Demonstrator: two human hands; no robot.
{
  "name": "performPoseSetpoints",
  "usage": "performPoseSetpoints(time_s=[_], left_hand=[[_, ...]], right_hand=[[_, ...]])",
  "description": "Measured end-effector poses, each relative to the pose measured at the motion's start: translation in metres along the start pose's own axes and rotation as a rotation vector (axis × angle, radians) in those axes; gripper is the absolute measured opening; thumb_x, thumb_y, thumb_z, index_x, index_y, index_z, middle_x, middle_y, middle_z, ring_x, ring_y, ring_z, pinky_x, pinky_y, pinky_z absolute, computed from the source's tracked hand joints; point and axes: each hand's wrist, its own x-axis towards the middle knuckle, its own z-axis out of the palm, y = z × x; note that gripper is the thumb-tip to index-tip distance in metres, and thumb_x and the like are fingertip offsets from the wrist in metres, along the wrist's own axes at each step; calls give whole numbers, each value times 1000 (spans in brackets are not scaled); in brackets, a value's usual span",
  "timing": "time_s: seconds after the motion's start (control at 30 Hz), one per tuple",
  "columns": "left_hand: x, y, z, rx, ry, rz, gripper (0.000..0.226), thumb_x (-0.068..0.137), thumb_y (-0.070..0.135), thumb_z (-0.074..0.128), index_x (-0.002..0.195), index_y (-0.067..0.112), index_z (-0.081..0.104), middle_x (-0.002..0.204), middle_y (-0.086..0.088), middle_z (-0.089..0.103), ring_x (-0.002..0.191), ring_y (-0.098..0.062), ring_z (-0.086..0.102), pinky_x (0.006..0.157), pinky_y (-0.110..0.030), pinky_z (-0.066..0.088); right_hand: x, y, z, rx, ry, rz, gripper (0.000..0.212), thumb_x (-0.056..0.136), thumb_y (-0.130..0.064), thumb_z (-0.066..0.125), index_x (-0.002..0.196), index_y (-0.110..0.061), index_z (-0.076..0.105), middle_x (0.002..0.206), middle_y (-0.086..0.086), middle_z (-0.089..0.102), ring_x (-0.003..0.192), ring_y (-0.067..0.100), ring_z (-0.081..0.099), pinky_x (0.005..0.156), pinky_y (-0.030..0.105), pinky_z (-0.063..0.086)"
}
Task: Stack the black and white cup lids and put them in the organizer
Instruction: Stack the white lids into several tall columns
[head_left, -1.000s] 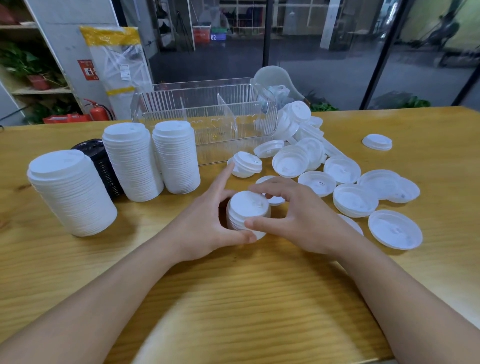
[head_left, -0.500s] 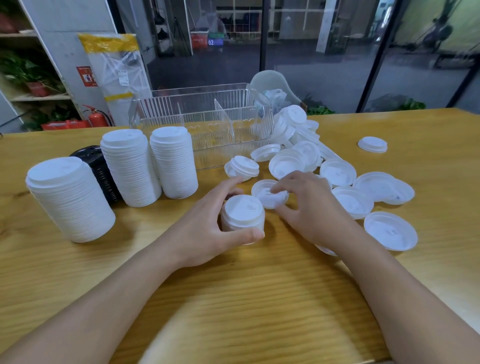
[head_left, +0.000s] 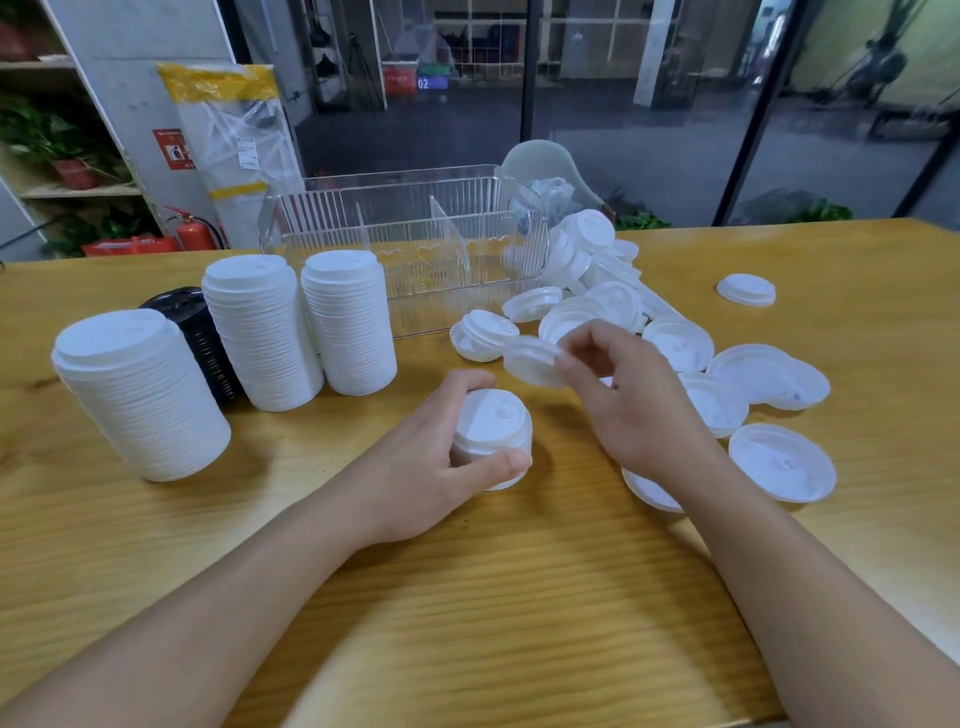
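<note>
The left hand grasped a short stack of white lids standing upright on the table, its top facing up. The right hand pinched one white lid, tilted and blurred, just above and behind the stack. Loose lids lay to its right; the clear organizer stood behind.

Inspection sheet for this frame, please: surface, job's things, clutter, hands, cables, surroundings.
Surface: wooden table.
Job's things: three tall white stacks, black stack behind them, loose lids at right, clear organizer holding no lids.
Clutter: plastic bag behind organizer.
Hands: left hand grips short stack; right hand pinches single lid.
Cables: nothing seen.
Surroundings: shelf with plants, fire extinguisher, glass wall.
</note>
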Motion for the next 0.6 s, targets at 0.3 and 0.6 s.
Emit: performPoseSetpoints(time_s=[0.3,0.6], left_hand=[[-1,12,-5,-189,167,144,60,101,47,75,156,43,51,152,24,61,149,4,49,121,-35,40],[-2,12,-5,-146,211,170,66,99,36,81,159,39,54,147,23,65,146,2,53,119,-29,41]], right_hand=[[-1,-13,-5,654,42,198,16,112,-22,61,120,-9,60,91,13,77,88,26,74,93,47,61],[-4,-14,0,480,31,143,38,90,-28,90,120,-16,70,119,0,76,105,23,77,97,46,63]])
